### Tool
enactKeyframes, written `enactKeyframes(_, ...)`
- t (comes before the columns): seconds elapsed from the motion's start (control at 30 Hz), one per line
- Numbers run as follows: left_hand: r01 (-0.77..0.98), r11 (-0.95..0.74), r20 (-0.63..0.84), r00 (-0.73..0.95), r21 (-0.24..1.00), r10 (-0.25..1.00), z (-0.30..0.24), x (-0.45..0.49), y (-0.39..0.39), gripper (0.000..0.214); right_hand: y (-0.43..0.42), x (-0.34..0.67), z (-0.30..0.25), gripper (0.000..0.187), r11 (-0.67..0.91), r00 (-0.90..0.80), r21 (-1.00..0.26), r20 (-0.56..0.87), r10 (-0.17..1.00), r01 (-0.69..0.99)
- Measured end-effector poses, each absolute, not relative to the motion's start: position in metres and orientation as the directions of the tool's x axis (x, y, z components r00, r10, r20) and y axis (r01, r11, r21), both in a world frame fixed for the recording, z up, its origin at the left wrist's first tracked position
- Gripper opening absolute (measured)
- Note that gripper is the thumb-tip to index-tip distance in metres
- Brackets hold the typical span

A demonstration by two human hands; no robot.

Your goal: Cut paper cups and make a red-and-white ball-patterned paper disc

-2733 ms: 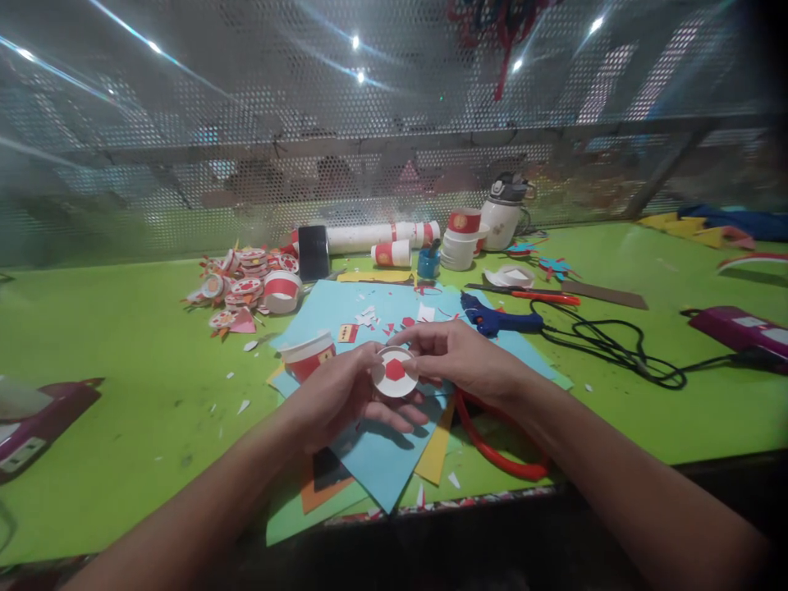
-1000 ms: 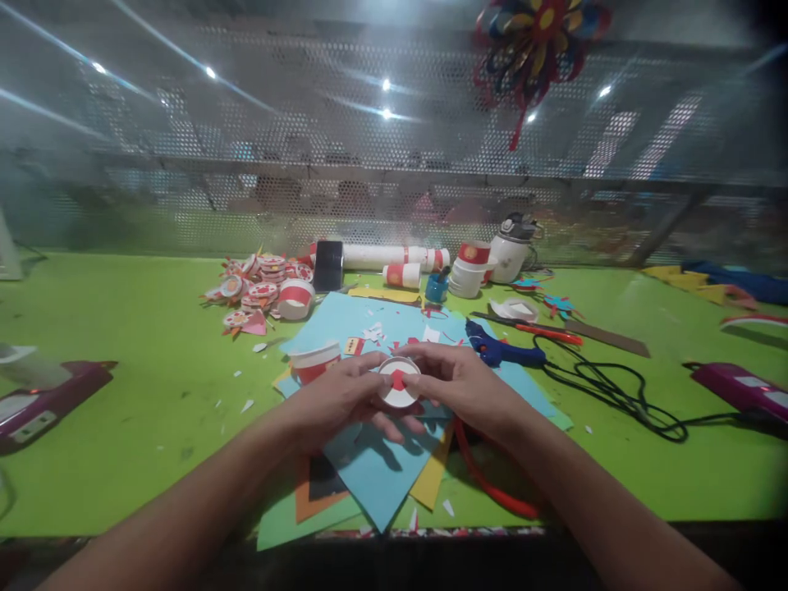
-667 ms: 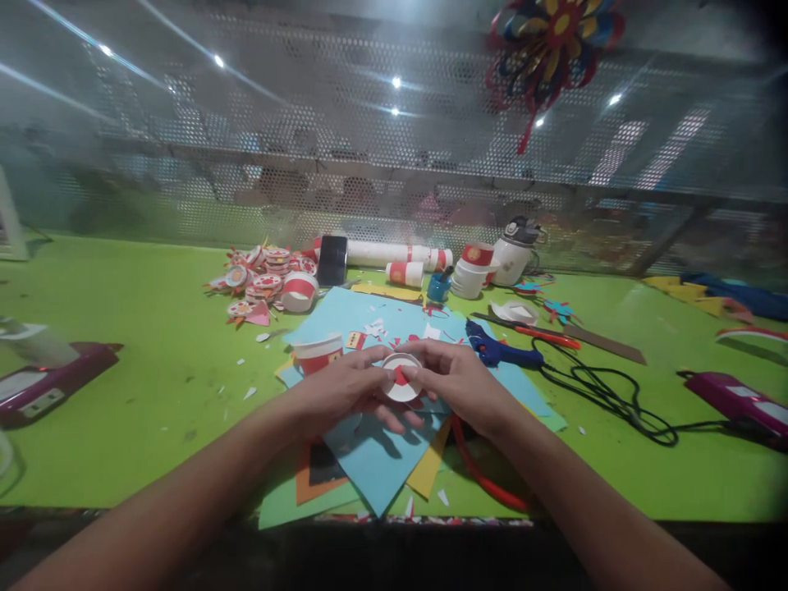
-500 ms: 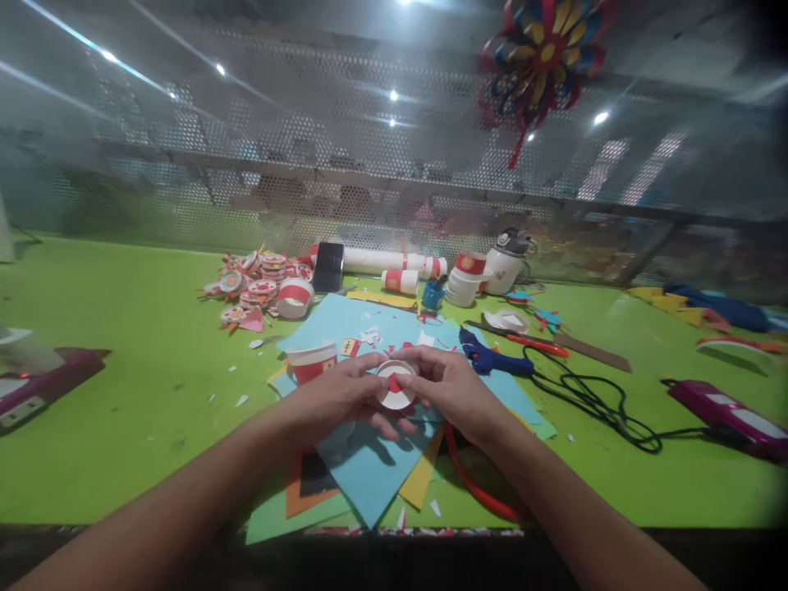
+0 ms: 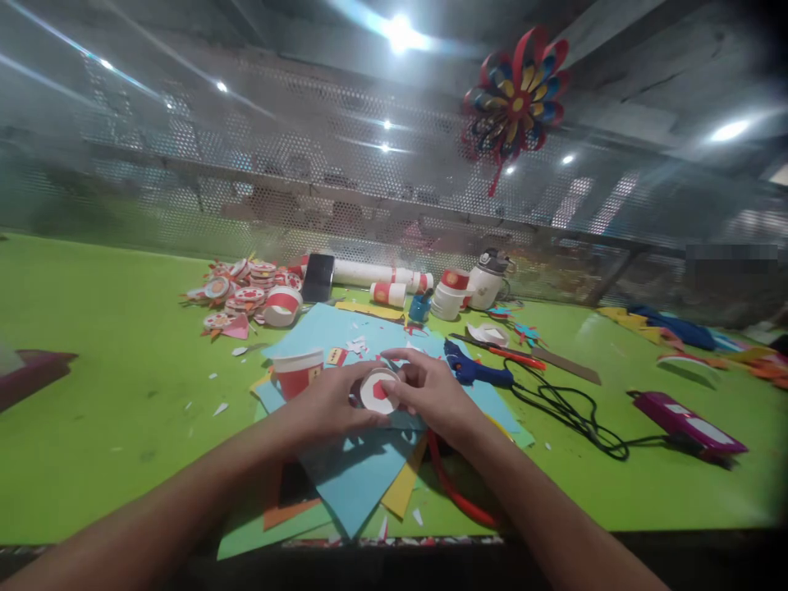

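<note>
Item inspected: a small round white paper disc (image 5: 377, 391) with a red hexagon at its centre, held just above overlapping light blue paper sheets (image 5: 360, 472) at the front middle of the bright green table (image 5: 123, 394). The left hand (image 5: 329, 408) clamps the disc's left rim, fingers curled together beneath it. The right hand (image 5: 431, 396) pinches the right rim between thumb and forefinger, the other fingers loosely apart. At 9 o'clock, just beside the left hand, stands a red-and-white paper cup (image 5: 297, 373). At 3 o'clock, near, lies a blue glue gun (image 5: 471, 371), its black cord (image 5: 572, 419) running right. At 5 o'clock a red loop handle (image 5: 452, 492) shows beneath the right wrist. At 10 o'clock, well apart, sits a heap of red-and-white decorated discs (image 5: 237, 291). At 1 o'clock, overhead, hangs a multicoloured paper pinwheel (image 5: 515, 90).
</note>
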State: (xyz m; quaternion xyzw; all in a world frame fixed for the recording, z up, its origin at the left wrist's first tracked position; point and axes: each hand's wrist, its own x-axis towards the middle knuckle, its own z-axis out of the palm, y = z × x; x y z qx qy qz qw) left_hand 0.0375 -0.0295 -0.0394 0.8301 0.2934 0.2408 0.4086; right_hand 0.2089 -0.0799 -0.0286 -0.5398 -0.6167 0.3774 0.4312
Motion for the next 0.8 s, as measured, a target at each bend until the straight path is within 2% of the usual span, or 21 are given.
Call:
enactKeyframes(0.07, 0.337, -0.555, 0.182, 0.710, 0.761, 0.681, -0.037, 0.037, -0.030, 0.044, -0.080, 0.209, -0.029, 0.043, 0.178, -0.016, -0.875, 0.191, 0.981, 0.450)
enactKeyframes(0.2, 0.347, -0.543, 0.149, 0.725, 0.765, 0.673, -0.036, 0.037, -0.029, 0.044, -0.081, 0.210, -0.025, 0.035, 0.270, 0.002, -0.752, 0.339, 0.941, 0.601)
enactKeyframes(0.4, 0.404, -0.588, 0.159, 0.715, 0.701, 0.681, -0.041, 0.037, -0.027, 0.038, -0.084, 0.210, -0.029, 0.007, 0.399, -0.151, -0.560, 0.436, 0.887, 0.726)
enactKeyframes(0.63, 0.555, -0.627, 0.164, 0.663, 0.546, 0.730, -0.041, 0.041, -0.034, 0.034, -0.084, 0.205, -0.037, 0.007, 0.405, -0.208, -0.419, 0.440, 0.874, 0.813)
enactKeyframes(0.8, 0.572, -0.705, 0.219, 0.690, 0.419, 0.690, -0.045, 0.041, -0.034, 0.028, -0.082, 0.204, -0.041, 0.012, 0.375, -0.206, -0.463, 0.374, 0.904, 0.803)
